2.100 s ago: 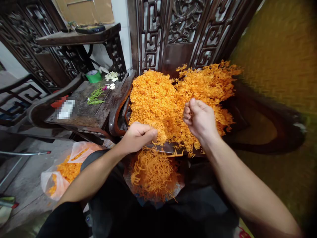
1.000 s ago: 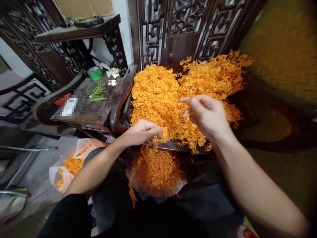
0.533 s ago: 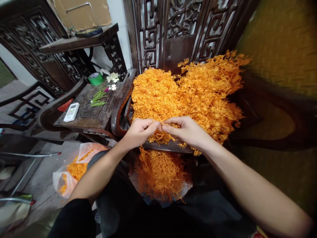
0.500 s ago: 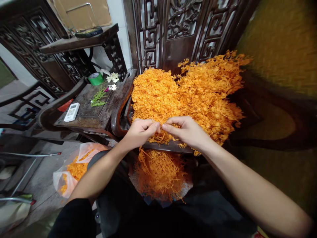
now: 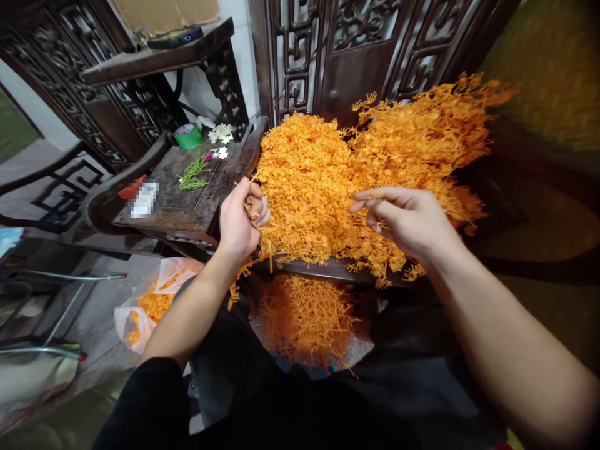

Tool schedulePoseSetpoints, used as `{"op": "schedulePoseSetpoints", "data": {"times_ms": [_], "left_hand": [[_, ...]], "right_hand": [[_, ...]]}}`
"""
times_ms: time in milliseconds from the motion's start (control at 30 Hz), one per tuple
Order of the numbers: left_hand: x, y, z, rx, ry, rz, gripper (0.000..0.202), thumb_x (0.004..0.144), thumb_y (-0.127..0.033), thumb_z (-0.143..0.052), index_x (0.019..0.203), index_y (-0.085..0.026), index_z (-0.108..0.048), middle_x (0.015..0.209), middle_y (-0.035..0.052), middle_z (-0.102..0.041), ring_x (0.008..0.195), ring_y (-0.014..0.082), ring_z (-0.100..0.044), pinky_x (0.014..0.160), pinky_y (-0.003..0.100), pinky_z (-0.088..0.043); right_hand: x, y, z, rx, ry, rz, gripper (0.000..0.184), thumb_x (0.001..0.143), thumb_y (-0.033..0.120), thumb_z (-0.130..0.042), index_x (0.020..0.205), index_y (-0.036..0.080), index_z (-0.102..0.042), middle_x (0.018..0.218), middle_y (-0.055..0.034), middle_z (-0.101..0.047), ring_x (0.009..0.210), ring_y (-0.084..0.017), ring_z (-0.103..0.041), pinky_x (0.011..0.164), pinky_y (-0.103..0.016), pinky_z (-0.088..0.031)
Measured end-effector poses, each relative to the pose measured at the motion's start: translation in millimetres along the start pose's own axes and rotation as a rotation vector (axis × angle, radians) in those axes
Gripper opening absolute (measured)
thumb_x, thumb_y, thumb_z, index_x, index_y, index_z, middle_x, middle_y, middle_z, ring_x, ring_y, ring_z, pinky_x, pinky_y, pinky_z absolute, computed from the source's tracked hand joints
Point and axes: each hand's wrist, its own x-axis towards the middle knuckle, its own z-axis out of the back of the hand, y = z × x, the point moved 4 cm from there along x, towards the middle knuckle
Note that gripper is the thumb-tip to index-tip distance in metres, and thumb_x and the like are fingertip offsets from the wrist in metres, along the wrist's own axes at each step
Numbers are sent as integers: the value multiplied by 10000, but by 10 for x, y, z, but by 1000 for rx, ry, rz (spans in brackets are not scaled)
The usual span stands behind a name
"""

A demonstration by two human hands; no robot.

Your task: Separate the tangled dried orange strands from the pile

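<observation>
A big heap of orange plastic flower sprigs lies on a dark wooden chair seat in front of me. My left hand is closed round a few orange sprigs at the heap's left edge, and their stems hang below my wrist. My right hand hovers over the heap's right half, fingers pinched on a thin orange sprig. A smaller pile of orange stems rests in my lap on a plastic sheet.
A carved wooden side table at the left holds green stems, white flowers, a green tape roll and a remote. A plastic bag of orange pieces lies on the floor. Carved wooden screens stand behind.
My hands, which met at the heap's front edge, have drawn apart. The left hand rose and turned with sprigs in it; the right moved right over the heap.
</observation>
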Motion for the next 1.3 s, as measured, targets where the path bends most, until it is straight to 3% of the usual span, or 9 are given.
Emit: {"op": "schedulePoseSetpoints", "data": {"times_ms": [367,500,667,833,900,1000,1133,1233,1300], "left_hand": [[11,-134,-97,-86,-92,14,512,1011,-563,-511,652,-198,-492,459,-84,-200,358,56,-222,373,204,-213],[-25,-130,-197,-99,-66,-12,535,1044,-545,-442,636,-200,-462,460,-78,-174,368,63,-204,379,204,-215],[-136,4,-349,-45,13,-55,561,1048,-591,-374,646,-207,-448,459,-75,-163,378,73,-191,387,208,-236],[-344,-44,-514,294,504,-255,446,988,-556,-555,731,-202,-644,564,-2,-518,529,114,-510,561,265,-485],[-488,-105,-568,626,848,-375,280,943,-477,-669,897,-214,-754,902,78,-728,796,170,-673,785,328,-571],[-587,-181,-481,947,1060,-529,443,892,-441,-742,1302,-281,-692,1404,121,-638,1086,225,-683,939,374,-576],[-403,-259,-246,817,681,-617,491,869,-462,-762,1313,-269,-682,1198,88,-707,950,184,-679,785,299,-580],[-245,-117,-134,776,344,-361,292,952,-392,-664,1179,-223,-734,1099,75,-727,960,168,-676,828,296,-551],[-233,78,-186,718,399,-82,290,943,-405,-661,1128,-198,-746,1123,90,-741,998,185,-689,872,323,-547]], "right_hand": [[-454,-313,-843,-111,643,-321,485,799,647,-759,660,182,-765,464,48,-409,383,-45,-225,364,-226,-94],[-556,-484,-1157,168,600,-481,461,786,639,-777,860,184,-766,514,96,-317,400,-46,-158,367,-219,-64],[-477,-549,-1332,449,371,-483,483,703,589,-856,663,182,-601,545,76,-388,436,-51,-243,384,-211,-148],[-196,-357,-1096,336,181,-262,450,762,556,-829,631,184,-614,530,55,-409,470,-68,-300,439,-227,-219],[-40,-225,-889,320,142,-126,379,777,529,-831,714,185,-683,519,69,-363,467,-67,-274,444,-231,-196],[142,-94,-603,327,280,-51,357,791,524,-830,844,183,-739,511,79,-340,457,-68,-257,431,-237,-170],[165,-108,-417,280,574,-120,382,797,537,-827,833,171,-727,497,74,-387,428,-60,-270,406,-231,-146],[48,-174,-498,168,771,-144,409,847,572,-768,869,164,-744,503,63,-441,426,-61,-303,419,-229,-174],[-40,-196,-614,61,882,-92,435,885,590,-718,826,160,-747,504,53,-460,452,-71,-348,456,-234,-246]]}}
